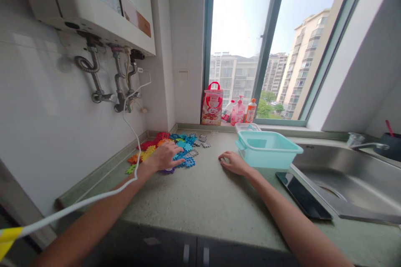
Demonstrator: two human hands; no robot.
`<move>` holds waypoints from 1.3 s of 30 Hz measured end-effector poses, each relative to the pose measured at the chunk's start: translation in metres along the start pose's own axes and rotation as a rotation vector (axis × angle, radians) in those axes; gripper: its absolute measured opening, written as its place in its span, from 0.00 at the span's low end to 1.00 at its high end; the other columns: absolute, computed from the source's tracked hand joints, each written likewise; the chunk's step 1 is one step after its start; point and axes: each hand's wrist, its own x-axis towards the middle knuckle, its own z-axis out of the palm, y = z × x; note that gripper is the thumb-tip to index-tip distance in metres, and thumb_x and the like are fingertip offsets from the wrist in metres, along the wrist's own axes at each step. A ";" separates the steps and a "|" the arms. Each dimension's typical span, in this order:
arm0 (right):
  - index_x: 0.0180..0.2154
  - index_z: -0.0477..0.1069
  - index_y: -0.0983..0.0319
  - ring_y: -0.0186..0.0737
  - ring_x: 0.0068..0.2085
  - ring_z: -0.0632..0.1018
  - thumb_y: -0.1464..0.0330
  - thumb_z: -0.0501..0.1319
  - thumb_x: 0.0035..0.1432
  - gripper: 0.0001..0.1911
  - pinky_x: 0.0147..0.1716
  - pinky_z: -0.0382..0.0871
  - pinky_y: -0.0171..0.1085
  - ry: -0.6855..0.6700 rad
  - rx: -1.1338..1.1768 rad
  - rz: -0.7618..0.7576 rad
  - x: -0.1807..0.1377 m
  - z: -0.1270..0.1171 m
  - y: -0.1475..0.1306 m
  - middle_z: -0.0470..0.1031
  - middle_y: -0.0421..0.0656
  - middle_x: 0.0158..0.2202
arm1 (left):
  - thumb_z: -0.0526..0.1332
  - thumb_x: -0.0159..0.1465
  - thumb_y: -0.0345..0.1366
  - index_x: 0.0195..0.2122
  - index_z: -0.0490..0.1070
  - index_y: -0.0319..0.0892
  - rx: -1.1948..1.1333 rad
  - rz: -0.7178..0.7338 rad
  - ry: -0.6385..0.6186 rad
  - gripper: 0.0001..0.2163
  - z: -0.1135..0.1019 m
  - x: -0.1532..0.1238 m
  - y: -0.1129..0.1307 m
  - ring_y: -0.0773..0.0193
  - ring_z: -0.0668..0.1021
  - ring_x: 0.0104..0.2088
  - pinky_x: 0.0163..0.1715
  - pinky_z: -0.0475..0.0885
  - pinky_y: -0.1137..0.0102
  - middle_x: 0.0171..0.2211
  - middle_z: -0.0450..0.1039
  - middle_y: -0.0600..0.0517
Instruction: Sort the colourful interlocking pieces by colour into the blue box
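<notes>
A pile of small flat plastic puzzle tiles (175, 145) in red, orange, yellow, blue, purple and grey lies on the speckled countertop (200, 196) near the left wall. My left hand (166, 156) rests on this pile with its fingers spread over the blue and purple pieces. My right hand (233, 162) lies on the counter with curled fingers, just left of a turquoise plastic tub (269, 150). Nothing shows in the right hand.
A steel sink (344, 179) with a tap (360, 144) is at the right. A dark phone (303, 196) lies by the sink edge. Bottles (242, 112) and a red bag (213, 104) stand on the window sill. A white cable (131, 133) hangs from the wall boiler (94, 4).
</notes>
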 end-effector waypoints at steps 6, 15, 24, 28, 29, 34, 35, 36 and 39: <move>0.49 0.82 0.60 0.49 0.51 0.80 0.67 0.61 0.60 0.18 0.57 0.70 0.42 -0.037 0.031 0.001 0.002 -0.007 0.001 0.81 0.50 0.51 | 0.57 0.71 0.54 0.44 0.79 0.46 -0.058 -0.064 0.001 0.19 0.014 0.027 0.011 0.54 0.80 0.43 0.47 0.71 0.62 0.39 0.80 0.47; 0.48 0.83 0.59 0.50 0.49 0.81 0.66 0.63 0.59 0.17 0.51 0.72 0.40 -0.113 0.036 0.048 0.003 -0.020 -0.002 0.83 0.48 0.49 | 0.69 0.57 0.55 0.51 0.79 0.51 -0.181 -0.137 -0.198 0.24 0.020 0.005 -0.017 0.61 0.80 0.31 0.30 0.66 0.71 0.29 0.79 0.56; 0.50 0.82 0.59 0.47 0.46 0.81 0.64 0.69 0.57 0.18 0.51 0.72 0.38 -0.163 -0.073 0.196 0.016 -0.017 -0.024 0.80 0.49 0.50 | 0.68 0.58 0.50 0.43 0.82 0.48 -0.158 -0.135 -0.203 0.16 0.019 0.015 -0.003 0.61 0.80 0.32 0.32 0.67 0.71 0.30 0.80 0.54; 0.54 0.79 0.61 0.47 0.46 0.82 0.69 0.67 0.60 0.19 0.52 0.72 0.41 -0.132 -0.116 0.250 0.023 -0.002 -0.040 0.78 0.54 0.54 | 0.69 0.57 0.52 0.37 0.81 0.47 -0.143 -0.111 -0.162 0.15 0.029 0.015 -0.010 0.61 0.78 0.30 0.35 0.67 0.70 0.28 0.79 0.54; 0.55 0.78 0.62 0.49 0.49 0.81 0.70 0.65 0.62 0.20 0.54 0.71 0.42 -0.114 -0.117 0.246 0.022 0.001 -0.044 0.77 0.55 0.55 | 0.69 0.56 0.53 0.36 0.81 0.47 -0.133 -0.094 -0.141 0.16 0.031 0.015 -0.011 0.61 0.78 0.31 0.37 0.68 0.69 0.28 0.79 0.54; 0.65 0.68 0.59 0.48 0.61 0.76 0.71 0.64 0.62 0.30 0.63 0.66 0.42 -0.061 -0.032 0.004 0.012 0.013 -0.069 0.73 0.50 0.63 | 0.70 0.54 0.55 0.37 0.82 0.47 -0.151 -0.011 -0.077 0.18 0.034 0.015 -0.009 0.57 0.79 0.35 0.45 0.68 0.65 0.31 0.79 0.51; 0.66 0.67 0.58 0.47 0.63 0.74 0.71 0.64 0.61 0.32 0.64 0.65 0.43 -0.047 0.000 -0.080 0.012 0.015 -0.074 0.72 0.48 0.64 | 0.70 0.54 0.55 0.37 0.82 0.47 -0.164 -0.005 -0.077 0.18 0.035 0.015 -0.008 0.57 0.78 0.35 0.45 0.68 0.64 0.31 0.79 0.51; 0.67 0.66 0.57 0.47 0.64 0.73 0.72 0.64 0.60 0.33 0.66 0.64 0.44 -0.033 0.027 -0.155 0.012 0.017 -0.080 0.71 0.48 0.66 | 0.71 0.54 0.55 0.37 0.82 0.46 -0.176 0.001 -0.077 0.18 0.035 0.015 -0.008 0.58 0.78 0.35 0.45 0.68 0.64 0.31 0.79 0.51; 0.66 0.68 0.57 0.49 0.67 0.71 0.72 0.63 0.62 0.31 0.68 0.63 0.49 -0.041 0.044 -0.264 0.015 0.024 -0.094 0.68 0.48 0.68 | 0.71 0.53 0.54 0.36 0.81 0.46 -0.197 0.009 -0.057 0.18 0.038 0.013 -0.008 0.58 0.78 0.34 0.45 0.68 0.64 0.30 0.78 0.51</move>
